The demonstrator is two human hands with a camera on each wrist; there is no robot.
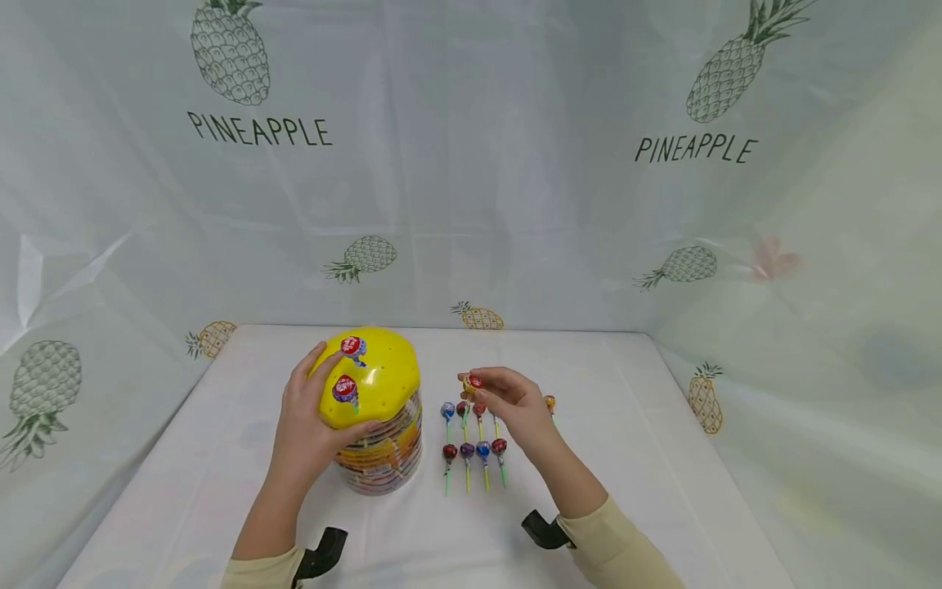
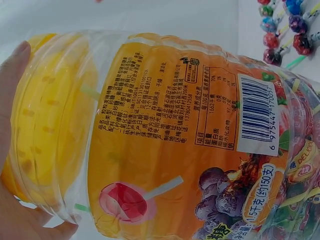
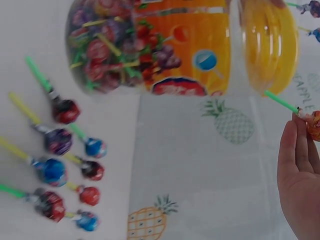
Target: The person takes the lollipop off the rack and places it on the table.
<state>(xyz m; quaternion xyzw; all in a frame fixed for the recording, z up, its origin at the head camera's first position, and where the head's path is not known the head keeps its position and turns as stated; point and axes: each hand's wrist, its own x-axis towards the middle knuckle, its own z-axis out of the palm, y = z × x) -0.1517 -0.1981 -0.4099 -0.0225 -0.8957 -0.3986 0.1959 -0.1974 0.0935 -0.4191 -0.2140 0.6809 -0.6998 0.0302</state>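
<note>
A clear plastic jar of lollipops (image 1: 383, 466) with a yellow lid (image 1: 386, 368) stands on the table. My left hand (image 1: 309, 417) grips the jar by the lid, fingers on the far side and thumb at the near rim. Two lollipops (image 1: 345, 389) stand up from the lid; green stick ends (image 2: 82, 207) show below it through the clear plastic. My right hand (image 1: 515, 401) pinches a lollipop in a red and orange wrapper (image 3: 314, 125), above the table to the right of the jar. Its green stick (image 3: 280, 101) points away from the fingers.
Several wrapped lollipops (image 1: 482, 449) lie in rows on the white table (image 1: 603, 474), right of the jar and partly under my right hand. An orange one (image 1: 550, 402) lies farther right. A curtain with pineapple prints (image 1: 478, 204) hangs behind the table.
</note>
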